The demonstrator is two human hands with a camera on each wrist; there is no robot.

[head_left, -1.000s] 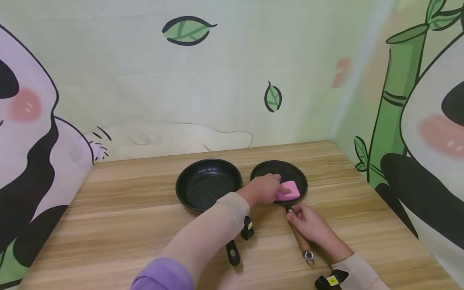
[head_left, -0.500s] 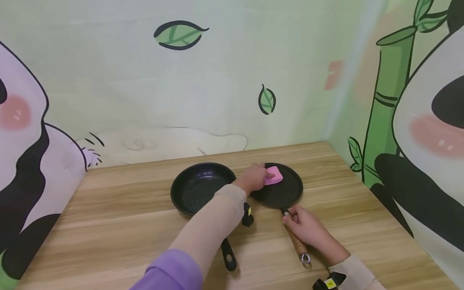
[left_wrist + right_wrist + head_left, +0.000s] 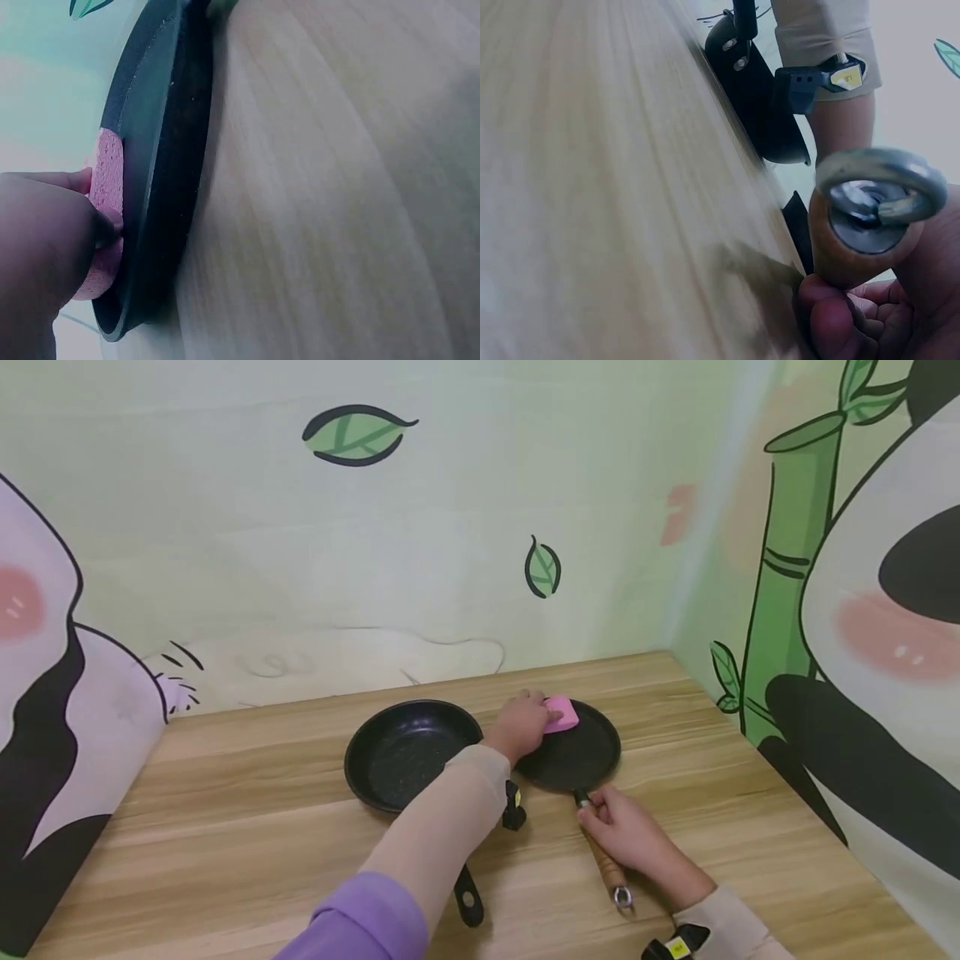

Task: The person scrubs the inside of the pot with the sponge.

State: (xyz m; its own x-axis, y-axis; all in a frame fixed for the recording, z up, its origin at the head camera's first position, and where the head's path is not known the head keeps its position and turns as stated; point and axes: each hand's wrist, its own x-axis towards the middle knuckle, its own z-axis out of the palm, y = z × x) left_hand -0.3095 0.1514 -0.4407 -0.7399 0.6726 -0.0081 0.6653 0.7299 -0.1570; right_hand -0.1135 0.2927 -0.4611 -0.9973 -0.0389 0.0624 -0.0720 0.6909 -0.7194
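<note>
A pink sponge [image 3: 562, 714] lies against the cooking surface of a flat black pan [image 3: 573, 760], near its far left rim. My left hand [image 3: 521, 722] grips the sponge; in the left wrist view thumb and fingers pinch the sponge [image 3: 109, 176] from both sides. The pan's wooden handle [image 3: 606, 864], tipped with a metal ring [image 3: 881, 180], points toward me. My right hand [image 3: 618, 827] holds this handle close to the pan, its fingers [image 3: 832, 322] curled beneath it in the right wrist view.
A deeper black frying pan [image 3: 405, 752] stands just left of the flat pan, partly behind my left forearm. Its black handle [image 3: 468, 897] reaches toward the front. Both pans rest on a wooden table [image 3: 225, 827] backed by a printed wall [image 3: 420, 527].
My left hand has slid the sponge from the pan's near right part up and left to the far left part. My right hand keeps its hold on the handle. The head view has shifted slightly.
</note>
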